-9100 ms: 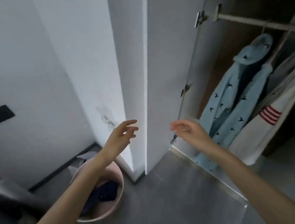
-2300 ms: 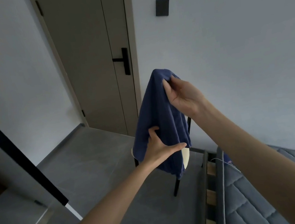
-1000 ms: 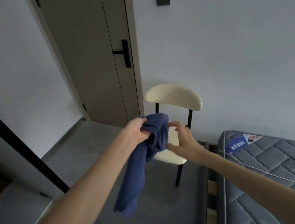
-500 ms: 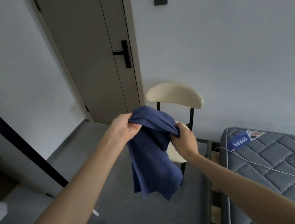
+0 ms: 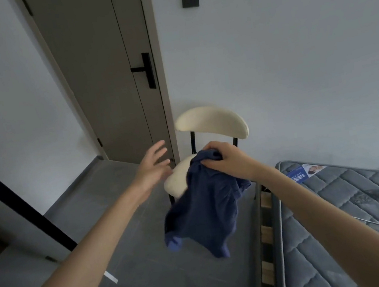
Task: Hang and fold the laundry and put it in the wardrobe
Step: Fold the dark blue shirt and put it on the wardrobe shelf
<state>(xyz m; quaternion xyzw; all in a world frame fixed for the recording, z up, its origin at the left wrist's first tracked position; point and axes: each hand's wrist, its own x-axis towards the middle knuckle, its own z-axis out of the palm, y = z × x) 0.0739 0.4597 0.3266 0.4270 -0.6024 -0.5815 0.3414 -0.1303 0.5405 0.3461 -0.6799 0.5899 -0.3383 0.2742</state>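
One garment (image 5: 205,211), soft and limp, hangs before the chair (image 5: 210,123); your right hand (image 5: 225,160) grips its bunched top, left hand (image 5: 153,168) spread, empty. Regrip at seam.

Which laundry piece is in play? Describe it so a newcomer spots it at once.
Right of the grey-brown door stands a cream chair, beside a grey mattress. In front of that chair the right hand grips a crumpled garment by its top, the rest hanging free above the floor. It is the only dark navy cloth in view.
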